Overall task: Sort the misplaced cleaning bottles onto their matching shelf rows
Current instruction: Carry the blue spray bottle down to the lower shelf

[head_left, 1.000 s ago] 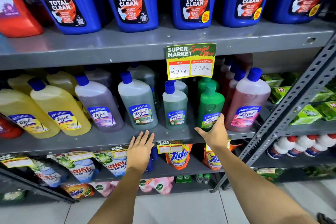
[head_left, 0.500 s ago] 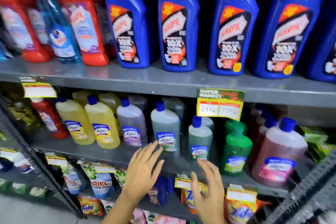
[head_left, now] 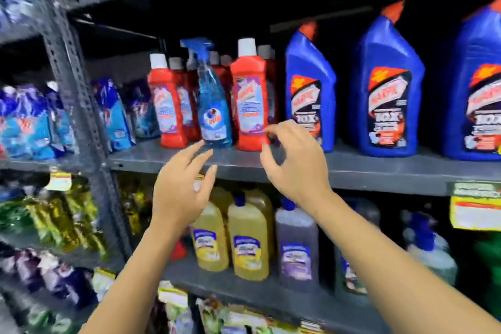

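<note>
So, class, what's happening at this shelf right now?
A person reaches both bare hands up to the shelf. The left hand is open just below a blue spray bottle standing among red bottles. The right hand, fingers curled, is beside them. Neither hand holds anything yet.

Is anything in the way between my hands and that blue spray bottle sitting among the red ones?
Nothing visible. The blue spray bottle stands at the shelf's front edge, red bottles beside and behind it. The left hand and right hand are both open just in front, with only air between.
</note>
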Available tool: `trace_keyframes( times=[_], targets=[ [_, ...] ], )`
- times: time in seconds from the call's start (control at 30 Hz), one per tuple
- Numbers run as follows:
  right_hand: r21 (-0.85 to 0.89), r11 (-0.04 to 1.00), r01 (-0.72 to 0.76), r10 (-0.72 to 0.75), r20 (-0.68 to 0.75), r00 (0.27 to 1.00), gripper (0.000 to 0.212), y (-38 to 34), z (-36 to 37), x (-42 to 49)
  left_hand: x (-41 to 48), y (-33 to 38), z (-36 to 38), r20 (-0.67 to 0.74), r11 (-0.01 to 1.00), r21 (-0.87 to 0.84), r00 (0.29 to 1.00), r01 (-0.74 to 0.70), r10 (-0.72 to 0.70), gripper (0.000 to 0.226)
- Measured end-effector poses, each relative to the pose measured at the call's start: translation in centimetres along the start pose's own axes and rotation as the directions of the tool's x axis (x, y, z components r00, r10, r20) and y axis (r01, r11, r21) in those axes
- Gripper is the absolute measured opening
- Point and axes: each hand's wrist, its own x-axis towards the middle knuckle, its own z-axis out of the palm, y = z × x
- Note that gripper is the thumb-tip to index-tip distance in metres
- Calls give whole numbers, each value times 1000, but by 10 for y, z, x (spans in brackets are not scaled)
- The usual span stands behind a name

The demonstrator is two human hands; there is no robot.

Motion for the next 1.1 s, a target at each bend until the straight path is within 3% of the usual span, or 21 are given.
trace_keyframes(
  times=[0.17, 0.33, 0.5, 0.57, 0.67, 0.77, 0.97, 1.1],
  targets=[
    [-27, 977, -211, 211, 0, 977, 26, -23, 75, 26, 6, -96, -4, 116, 999, -30, 992, -46, 49, 41],
    [-116, 951, -288, 294, 38, 955, 25, -43, 118, 47, 17, -163, -5, 135, 996, -80, 990, -25, 36, 41],
    [-337, 911, -239, 324, 226, 919, 43, -51, 149, 93, 15, -209, 16, 237, 994, -114, 971, 6, 21, 49],
    [-367, 900, -236, 333, 228, 915, 48, -54, 161, 113, 11, -220, 27, 276, 995, -95, 959, -37, 62, 54],
    [-356, 873, -333, 408, 160, 899, 63, -55, 178, 138, 6, -225, 39, 263, 997, -45, 962, -63, 73, 51],
    [-253, 801, -543, 575, 70, 815, 78, -58, 196, 156, 4, -221, 42, 210, 999, -46, 977, -22, 31, 44],
    [-210, 700, -682, 712, 136, 689, 110, -54, 223, 162, 3, -221, 44, 193, 998, -59, 981, -12, 24, 42],
    [-202, 681, -704, 727, 65, 684, 88, -50, 222, 160, 3, -224, 48, 190, 998, -64, 981, -15, 27, 41]
  ],
)
